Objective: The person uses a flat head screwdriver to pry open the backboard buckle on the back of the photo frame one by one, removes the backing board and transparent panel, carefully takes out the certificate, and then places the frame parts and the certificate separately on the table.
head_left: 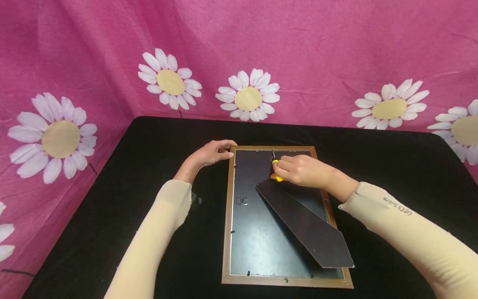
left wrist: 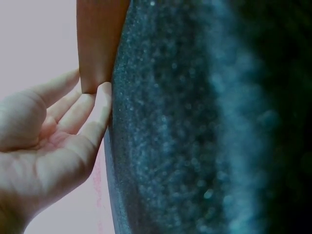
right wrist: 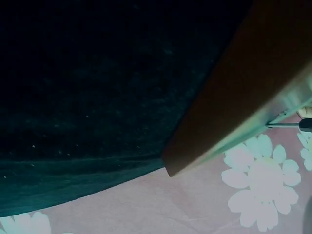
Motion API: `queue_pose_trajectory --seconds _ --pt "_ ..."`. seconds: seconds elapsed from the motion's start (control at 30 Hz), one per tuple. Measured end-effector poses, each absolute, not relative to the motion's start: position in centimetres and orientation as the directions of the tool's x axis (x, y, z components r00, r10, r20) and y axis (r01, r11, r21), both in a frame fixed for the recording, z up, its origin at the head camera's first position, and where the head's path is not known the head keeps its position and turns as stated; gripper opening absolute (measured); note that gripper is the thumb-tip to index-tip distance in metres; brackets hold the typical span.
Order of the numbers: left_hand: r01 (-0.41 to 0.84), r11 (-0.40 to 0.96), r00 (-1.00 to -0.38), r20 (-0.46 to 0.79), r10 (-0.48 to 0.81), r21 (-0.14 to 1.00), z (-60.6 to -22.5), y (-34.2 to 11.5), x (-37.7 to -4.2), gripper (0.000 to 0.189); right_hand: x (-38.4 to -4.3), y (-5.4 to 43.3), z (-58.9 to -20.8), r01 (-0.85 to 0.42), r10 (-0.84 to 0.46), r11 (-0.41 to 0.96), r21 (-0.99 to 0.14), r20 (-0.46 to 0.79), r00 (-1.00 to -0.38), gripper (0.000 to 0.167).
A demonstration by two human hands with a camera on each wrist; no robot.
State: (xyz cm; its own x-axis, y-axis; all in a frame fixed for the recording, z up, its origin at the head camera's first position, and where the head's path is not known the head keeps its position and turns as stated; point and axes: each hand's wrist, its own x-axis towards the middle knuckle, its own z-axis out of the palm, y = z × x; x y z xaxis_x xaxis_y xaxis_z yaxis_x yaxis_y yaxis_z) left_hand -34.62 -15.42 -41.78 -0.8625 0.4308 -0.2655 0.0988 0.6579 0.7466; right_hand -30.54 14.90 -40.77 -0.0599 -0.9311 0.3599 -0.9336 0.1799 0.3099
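Head view: on velvety black surface (head_left: 112, 207), brown-rimmed rectangular frame (head_left: 227, 232), back up, with smooth dark board (head_left: 257, 249) and slanting easel leg (head_left: 306, 228); left hand (head_left: 210, 153) bent at wrist, fingers curled round far left corner; right hand (head_left: 298, 170) pinching yellow-handled screwdriver (head_left: 279, 178) near far edge; "Let's slim" lettered on right sleeve (head_left: 403, 232). Left wrist view: fingertips touching corner. Right wrist view: thin metal shaft (right wrist: 285, 125) at frame's back.

Brown frame (right wrist: 234, 87) on dark cloth-covered worktop (right wrist: 97, 97); thin-shafted tool (right wrist: 286, 125), tip at the frame's pale side; flower-print cloth (right wrist: 204, 204) behind.
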Motion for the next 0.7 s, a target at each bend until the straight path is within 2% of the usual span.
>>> queue_pose_trajectory --seconds 0.07,0.17,0.33,0.43,0.53,0.7 --pt "0.108 0.661 -0.863 -0.260 0.433 0.742 -41.8 -15.4 -34.6 0.043 -30.6 14.9 -40.9 -0.931 -0.929 0.188 0.314 0.363 -0.066 0.044" --pt "0.121 0.662 -0.862 -0.252 0.439 0.740 -41.7 -15.5 -34.6 0.042 -30.8 14.6 -40.6 -0.938 -0.913 0.236 0.252 0.388 -0.126 0.039" --pt "0.121 0.655 -0.860 -0.251 0.444 0.746 -41.6 -15.5 -34.6 0.043 -32.2 14.2 -38.8 -0.940 -0.854 0.340 0.006 0.421 -0.306 0.032" --pt "0.116 0.651 -0.862 -0.250 0.442 0.750 -41.6 -15.4 -34.6 0.043 -33.6 14.2 -37.4 -0.924 -0.839 0.352 -0.149 0.388 -0.382 0.027" --pt "0.124 0.649 -0.860 -0.245 0.448 0.751 -41.6 -15.3 -34.6 0.041 -35.1 14.1 -36.2 -0.904 -0.851 0.334 -0.267 0.327 -0.411 0.020" --pt "0.135 0.646 -0.860 -0.235 0.454 0.751 -41.7 -15.4 -34.7 0.040 -37.2 13.4 -34.6 -0.884 -0.872 0.356 -0.303 0.232 -0.431 0.019"
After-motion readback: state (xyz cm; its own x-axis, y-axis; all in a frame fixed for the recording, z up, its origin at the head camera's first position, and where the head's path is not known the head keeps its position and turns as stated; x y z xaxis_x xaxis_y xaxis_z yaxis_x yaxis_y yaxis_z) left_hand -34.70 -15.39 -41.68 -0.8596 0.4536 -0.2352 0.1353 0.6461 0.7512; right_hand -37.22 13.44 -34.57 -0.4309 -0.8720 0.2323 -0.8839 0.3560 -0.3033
